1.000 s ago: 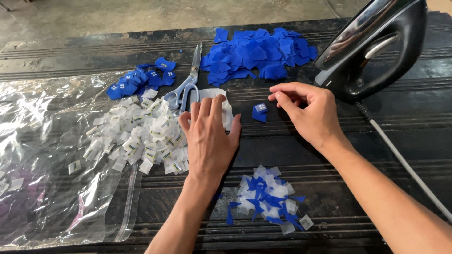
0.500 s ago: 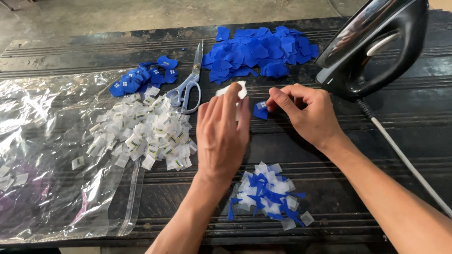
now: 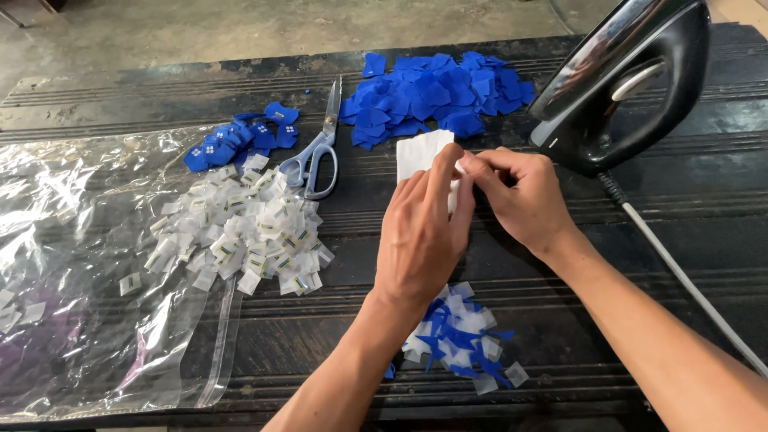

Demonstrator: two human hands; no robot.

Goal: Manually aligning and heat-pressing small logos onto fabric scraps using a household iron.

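My left hand (image 3: 424, 232) and my right hand (image 3: 516, 192) meet over the middle of the dark ridged table (image 3: 640, 264). Both pinch a small white fabric piece (image 3: 420, 154) that sticks out above my left fingers. The small blue piece seen earlier is hidden behind my hands. A pile of blue fabric pieces (image 3: 436, 96) lies just beyond. A heap of small white folded labels (image 3: 244, 228) sits left of my left hand. Blue and white scraps (image 3: 460, 336) lie under my left wrist.
Scissors with light blue handles (image 3: 320, 148) lie between the piles. A black iron (image 3: 624, 80) stands at the right, its white cord (image 3: 680, 276) running toward me. A clear plastic bag (image 3: 88, 280) covers the left side. Several blue pieces with white dots (image 3: 236, 140) lie near it.
My left hand has lifted off the white labels and moved right with a white piece. It has joined my right hand, which held a small blue piece.
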